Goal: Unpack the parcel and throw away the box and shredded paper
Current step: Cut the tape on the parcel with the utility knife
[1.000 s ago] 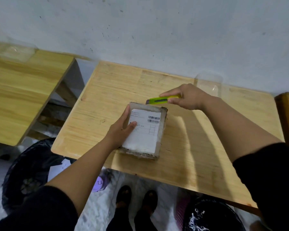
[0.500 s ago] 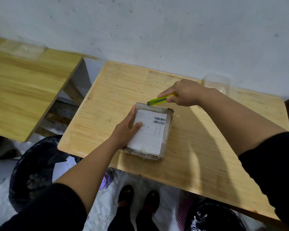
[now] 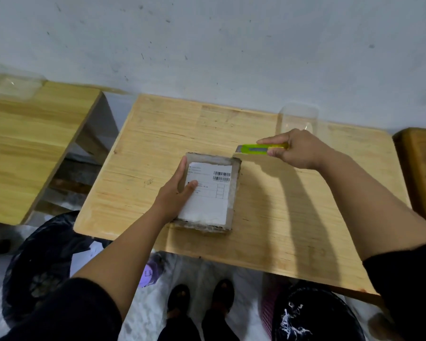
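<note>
A small taped cardboard parcel (image 3: 213,193) with a white shipping label lies flat on the wooden table (image 3: 280,217). My left hand (image 3: 176,193) presses on its left edge, thumb resting on the label. My right hand (image 3: 295,150) grips a yellow-green utility knife (image 3: 258,149), its tip just above the parcel's far right corner. The parcel is closed; its contents are hidden.
A clear plastic container (image 3: 296,119) stands by the wall behind my right hand. A second wooden table (image 3: 30,148) sits at left. Black bin bags are on the floor at lower left (image 3: 40,267) and lower right (image 3: 312,316). My feet (image 3: 199,296) stand between them.
My right hand has carried the knife rightward along the parcel's far edge, from its middle to the far right corner. My left hand has stayed on the parcel.
</note>
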The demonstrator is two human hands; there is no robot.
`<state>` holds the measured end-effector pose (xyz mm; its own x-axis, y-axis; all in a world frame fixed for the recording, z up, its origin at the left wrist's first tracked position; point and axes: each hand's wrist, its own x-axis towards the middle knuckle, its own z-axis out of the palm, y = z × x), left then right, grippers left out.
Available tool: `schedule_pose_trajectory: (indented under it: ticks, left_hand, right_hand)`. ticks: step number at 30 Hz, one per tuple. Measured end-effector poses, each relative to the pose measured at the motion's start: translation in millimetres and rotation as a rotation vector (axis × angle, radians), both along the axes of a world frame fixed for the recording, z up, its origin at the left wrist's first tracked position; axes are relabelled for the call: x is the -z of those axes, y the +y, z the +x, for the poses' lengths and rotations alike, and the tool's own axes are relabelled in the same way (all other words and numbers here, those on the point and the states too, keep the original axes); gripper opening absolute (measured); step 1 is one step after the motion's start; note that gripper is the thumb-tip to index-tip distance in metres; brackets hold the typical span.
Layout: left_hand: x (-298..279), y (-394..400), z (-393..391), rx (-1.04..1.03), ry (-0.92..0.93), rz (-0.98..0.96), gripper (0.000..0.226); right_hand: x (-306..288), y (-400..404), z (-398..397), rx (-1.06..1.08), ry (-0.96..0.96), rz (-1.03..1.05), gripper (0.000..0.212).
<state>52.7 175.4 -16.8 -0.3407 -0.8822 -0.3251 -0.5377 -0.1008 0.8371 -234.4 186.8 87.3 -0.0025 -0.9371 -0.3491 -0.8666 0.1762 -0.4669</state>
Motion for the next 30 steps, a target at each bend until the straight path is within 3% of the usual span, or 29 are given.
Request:
schedule_pose_trajectory:
  ticks: [6,13,30]
  left_hand:
    - [1,1,1,0.028,-0.036,-0.054,0.068]
    - [0,2,3,0.037,-0.016,-0.061,0.068]
    - [3,1,5,0.042,0.02,-0.078,0.067]
  right_hand:
    - [21,47,34,0.37,-0.132,-0.054,0.032]
    - [25,70,75,0.59,-0.083,-0.085,0.034]
    - [25,97,117,0.772,-0.08,-0.062,0.034]
